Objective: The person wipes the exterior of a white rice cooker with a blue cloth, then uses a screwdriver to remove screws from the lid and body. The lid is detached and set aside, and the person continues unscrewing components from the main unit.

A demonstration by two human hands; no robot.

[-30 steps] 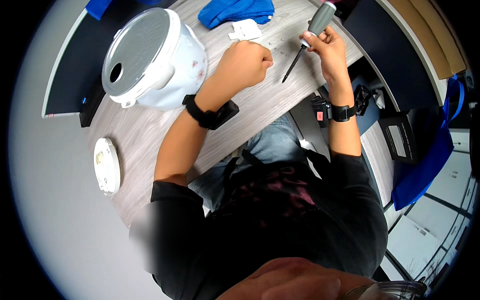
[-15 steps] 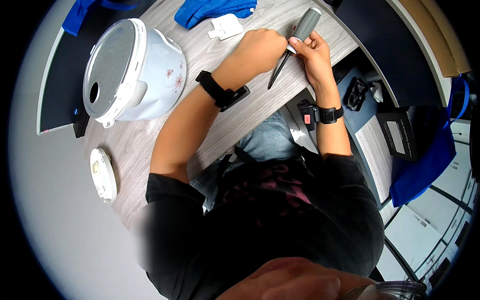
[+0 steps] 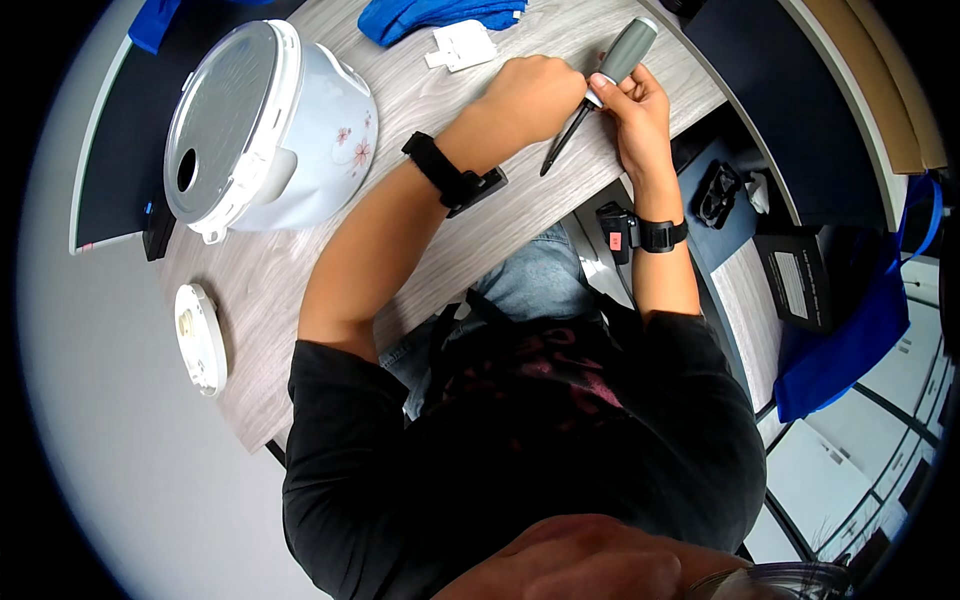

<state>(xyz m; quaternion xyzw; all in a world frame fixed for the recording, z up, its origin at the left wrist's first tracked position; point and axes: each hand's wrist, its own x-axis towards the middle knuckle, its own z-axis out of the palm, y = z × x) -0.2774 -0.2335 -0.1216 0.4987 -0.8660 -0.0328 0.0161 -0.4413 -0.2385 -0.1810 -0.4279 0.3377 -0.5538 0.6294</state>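
My right hand (image 3: 640, 115) is closed round a screwdriver (image 3: 626, 52) with a thick grey handle, thumb and fingers near its white collar. The black shaft slants toward me and to the left, its tip over the desk. Beside the collar is my left hand (image 3: 540, 95), its fingers curled in a fist with the back of the hand up. Whatever it may hold is hidden. To the left of that arm stands a white rice cooker body (image 3: 315, 150) with pink flowers. Its round grey lid (image 3: 222, 115), with a dark hole, faces left.
A round white cover (image 3: 202, 340) lies near the desk's left edge. Beyond my hands are a small white plastic part (image 3: 463, 46) and a blue cloth (image 3: 430, 18). Right of the desk, a black box (image 3: 795, 275) and a blue bag (image 3: 845, 355) sit by a dark partition (image 3: 800, 120).
The view has shifted slightly, and the desk things sit a little differently in it. Both hands keep nearly the same pose, the screwdriver still in my right hand.
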